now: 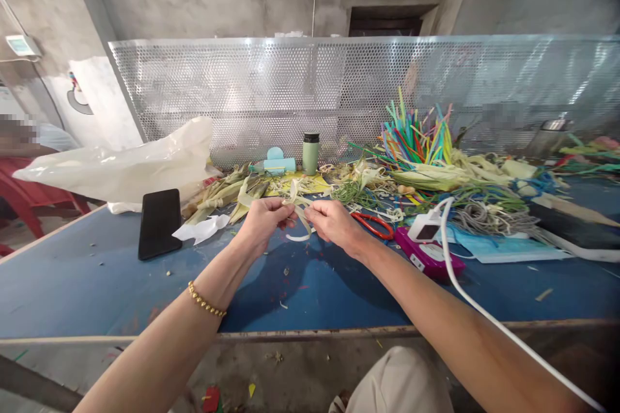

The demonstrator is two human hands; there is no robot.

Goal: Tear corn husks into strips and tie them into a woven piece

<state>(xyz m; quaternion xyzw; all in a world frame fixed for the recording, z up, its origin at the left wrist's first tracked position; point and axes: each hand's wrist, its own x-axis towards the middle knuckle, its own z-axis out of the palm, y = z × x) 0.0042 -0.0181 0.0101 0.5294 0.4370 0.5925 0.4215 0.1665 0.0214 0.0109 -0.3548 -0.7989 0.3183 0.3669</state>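
Observation:
Above the blue table [194, 297], my left hand [265, 221] and my right hand [332, 222] are close together near the middle of the view. Both are closed, fingertips pinched on a pale strip of husk [304, 219] that spans between them, with thin pieces sticking up and hanging down. A pale curved strip [297, 238] shows just below the fingers. Behind and left of my left hand lies a pile of dried husks [217, 195]. Red-handled scissors [375, 224] rest to the right of my right hand.
A black phone [159, 224] and white scrap [202, 229] lie left, before a plastic bag [130, 164]. A green bottle [310, 155] stands behind. At right are a purple box [429, 258], white charger [426, 227] with cable, and colourful stems [416, 135]. A perforated metal screen [232, 90] runs behind.

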